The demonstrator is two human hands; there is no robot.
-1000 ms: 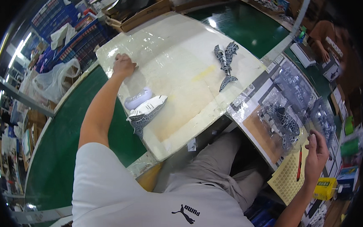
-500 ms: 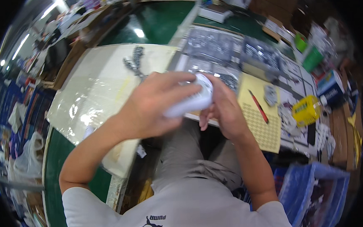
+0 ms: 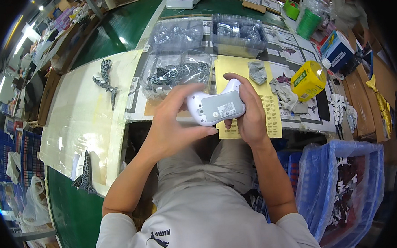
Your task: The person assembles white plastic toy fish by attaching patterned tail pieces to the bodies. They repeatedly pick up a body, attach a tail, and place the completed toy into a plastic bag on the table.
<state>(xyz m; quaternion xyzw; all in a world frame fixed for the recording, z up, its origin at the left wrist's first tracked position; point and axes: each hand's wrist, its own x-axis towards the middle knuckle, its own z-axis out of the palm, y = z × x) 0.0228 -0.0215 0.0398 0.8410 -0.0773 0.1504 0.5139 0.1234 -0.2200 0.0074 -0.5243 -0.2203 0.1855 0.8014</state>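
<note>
A white game controller [image 3: 196,107], its back with a grey cover [image 3: 220,107] and a small printed label toward me, is held over the table's front edge. My right hand [image 3: 251,112] grips its right end, fingers curled round that side. Around the left end my left hand [image 3: 171,121] is spread, thumb and fingers apart, slightly blurred; whether a fingertip touches is unclear. Just beyond sits a clear plastic tray [image 3: 159,58] with black-and-pale patterned toy parts [image 3: 173,75]. Under and beside the right hand lies a yellow label sheet [image 3: 272,120].
Similar patterned parts lie on the white board [image 3: 72,108] at left: a jointed piece [image 3: 104,81] and a fin-like piece [image 3: 84,175]. Clear trays [image 3: 238,32] stand behind. At right are a yellow bottle [image 3: 308,82], a blue-and-white container [image 3: 337,47] and a plastic-lined blue crate [image 3: 309,185].
The controller has turned so its back faces me. My left hand, earlier wrapped over it, has spread away from it. The view has shifted, and the red pen no longer shows.
</note>
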